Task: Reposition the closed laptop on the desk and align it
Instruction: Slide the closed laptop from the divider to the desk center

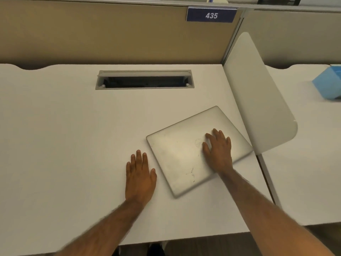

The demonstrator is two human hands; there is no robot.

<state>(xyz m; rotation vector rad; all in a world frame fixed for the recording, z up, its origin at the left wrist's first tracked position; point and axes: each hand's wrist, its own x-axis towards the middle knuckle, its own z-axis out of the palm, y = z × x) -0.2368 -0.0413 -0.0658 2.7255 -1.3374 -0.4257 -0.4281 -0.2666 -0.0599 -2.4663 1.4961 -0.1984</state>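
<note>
A closed silver laptop [181, 154] lies flat on the white desk [73, 135], right of centre, turned at an angle to the desk edges. Its far right corner nearly touches the white side divider. My right hand [218, 151] rests palm down on the laptop's lid, fingers spread, just right of the round logo. My left hand [140, 174] lies flat on the bare desk just left of the laptop's near left edge, apart from it and holding nothing.
A grey cable slot [144, 80] is set into the desk at the back. A beige partition with a blue "435" sign [211, 15] stands behind. The white divider [258, 100] bounds the desk's right side; a light blue box [328, 84] sits beyond it.
</note>
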